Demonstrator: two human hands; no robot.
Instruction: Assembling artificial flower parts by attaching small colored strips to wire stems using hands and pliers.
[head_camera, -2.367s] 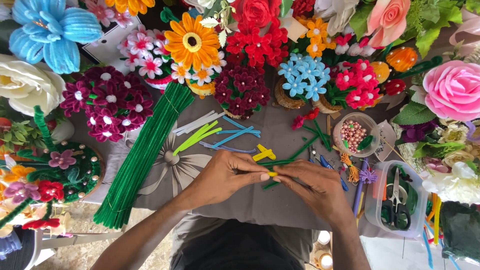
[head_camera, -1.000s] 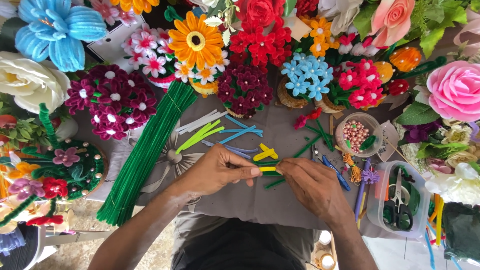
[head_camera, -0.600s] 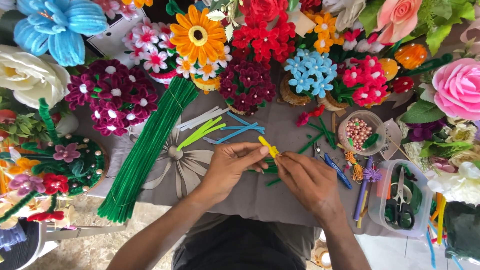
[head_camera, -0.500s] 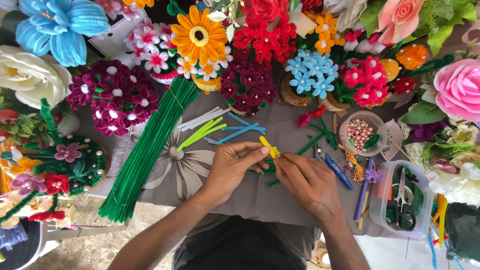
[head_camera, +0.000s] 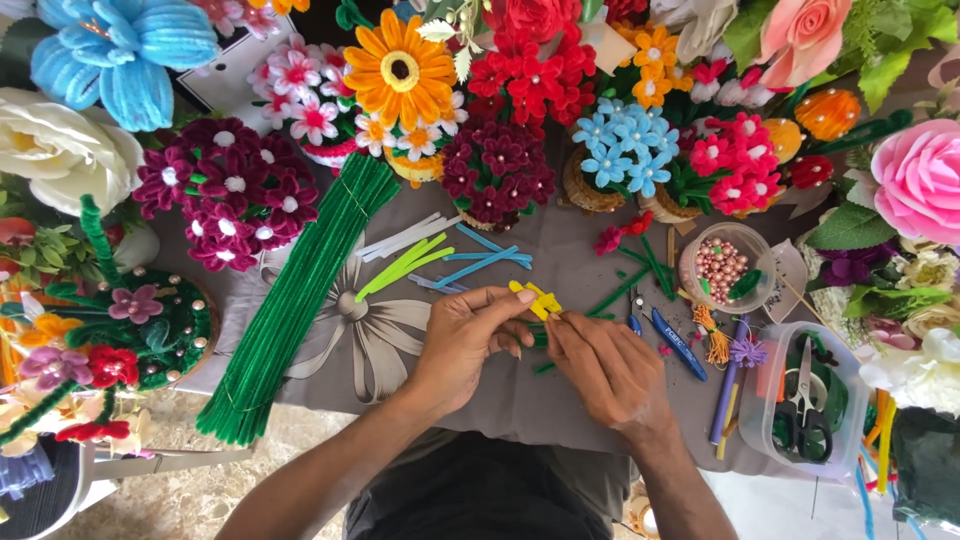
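My left hand (head_camera: 462, 345) and my right hand (head_camera: 603, 368) meet over the grey cloth (head_camera: 520, 395), both pinching a small yellow pipe-cleaner piece (head_camera: 536, 298) with a green stem below it. The yellow piece is folded into short loops and sticks up between my fingertips. Loose blue, light green and white pipe cleaners (head_camera: 440, 258) lie just beyond my left hand. A thick bundle of dark green pipe cleaners (head_camera: 295, 300) lies diagonally to the left.
Pipe-cleaner flower pots crowd the far edge: orange (head_camera: 400, 68), red (head_camera: 530, 75), maroon (head_camera: 498, 172), light blue (head_camera: 622, 140). A cup of pink beads (head_camera: 718, 268) and a clear box with scissors (head_camera: 805, 400) sit right. Pens (head_camera: 680, 345) lie beside my right hand.
My hands have shifted up and a little away from me, lifting the yellow piece. The yellow piece now stands upright between my fingertips instead of lying low on the cloth.
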